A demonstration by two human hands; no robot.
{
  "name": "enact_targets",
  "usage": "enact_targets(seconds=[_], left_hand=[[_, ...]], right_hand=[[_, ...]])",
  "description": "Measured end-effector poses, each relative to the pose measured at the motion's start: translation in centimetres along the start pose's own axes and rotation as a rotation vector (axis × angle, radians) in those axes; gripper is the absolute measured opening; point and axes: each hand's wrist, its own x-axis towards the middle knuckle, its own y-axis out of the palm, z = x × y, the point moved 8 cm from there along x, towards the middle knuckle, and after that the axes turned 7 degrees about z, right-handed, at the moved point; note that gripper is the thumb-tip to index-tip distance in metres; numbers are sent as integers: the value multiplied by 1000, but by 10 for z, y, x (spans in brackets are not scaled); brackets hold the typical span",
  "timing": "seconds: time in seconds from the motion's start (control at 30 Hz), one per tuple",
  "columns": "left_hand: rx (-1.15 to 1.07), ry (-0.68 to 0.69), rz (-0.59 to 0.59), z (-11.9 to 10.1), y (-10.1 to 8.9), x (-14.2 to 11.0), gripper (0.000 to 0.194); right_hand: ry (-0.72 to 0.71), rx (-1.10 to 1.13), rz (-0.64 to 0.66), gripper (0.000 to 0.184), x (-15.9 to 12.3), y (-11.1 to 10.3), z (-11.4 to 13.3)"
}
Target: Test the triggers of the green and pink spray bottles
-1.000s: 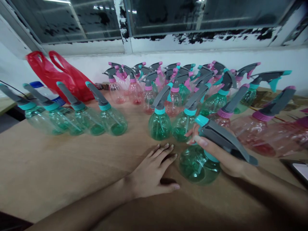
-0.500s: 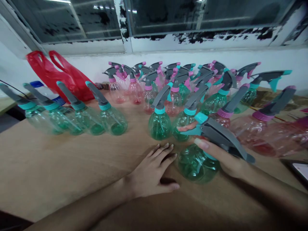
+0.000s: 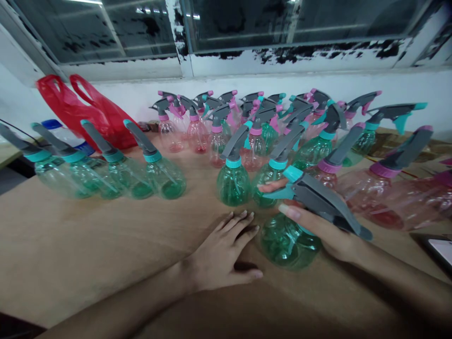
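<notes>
My right hand (image 3: 319, 228) is wrapped round the neck of a green spray bottle (image 3: 287, 242) that stands on the wooden table (image 3: 88, 235). Its grey trigger head (image 3: 325, 200) with a teal nozzle points left, and a finger rests on the teal trigger. My left hand (image 3: 222, 256) lies flat and open on the table just left of that bottle, holding nothing. Right behind stand two more green spray bottles (image 3: 233, 181).
Several green spray bottles (image 3: 134, 174) form a row at the left. Many pink and green bottles (image 3: 254, 127) crowd the back and right. A red plastic bag (image 3: 84, 110) lies at the back left. A dark flat object (image 3: 438, 249) sits at the right edge.
The spray head in my right hand has tilted slightly, and a finger has moved onto the teal trigger. My left hand has stayed flat on the table.
</notes>
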Motion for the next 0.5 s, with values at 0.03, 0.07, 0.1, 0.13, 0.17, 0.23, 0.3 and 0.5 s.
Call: enact_targets(seconds=[0.03,0.07,0.1,0.13,0.17,0.23,0.3,0.5], left_hand=[[-5,1,0,0,0,0,79],[-8,1,-1,0,-1,0,78],[-10,0,1,0,-1,0,78],[-10,-1,3,0,-1,1,78],[-9,-2,5,0,-2,1,78],[-4,-5,10,0,-2,1,78],[-3,-6,18,0,-2,2,79],[-3,-10,20,-1,-1,1,79]], right_hand=[[3,-1,0,31,0,0,0],[7,-2,-5,32,0,0,-1],[13,-1,-14,32,0,-1,-1],[20,1,-21,32,0,-1,-1],[25,4,-26,31,0,-2,-1],[29,16,-21,30,0,-1,-1],[30,34,-10,29,0,0,-1],[68,55,16,34,0,2,-4]])
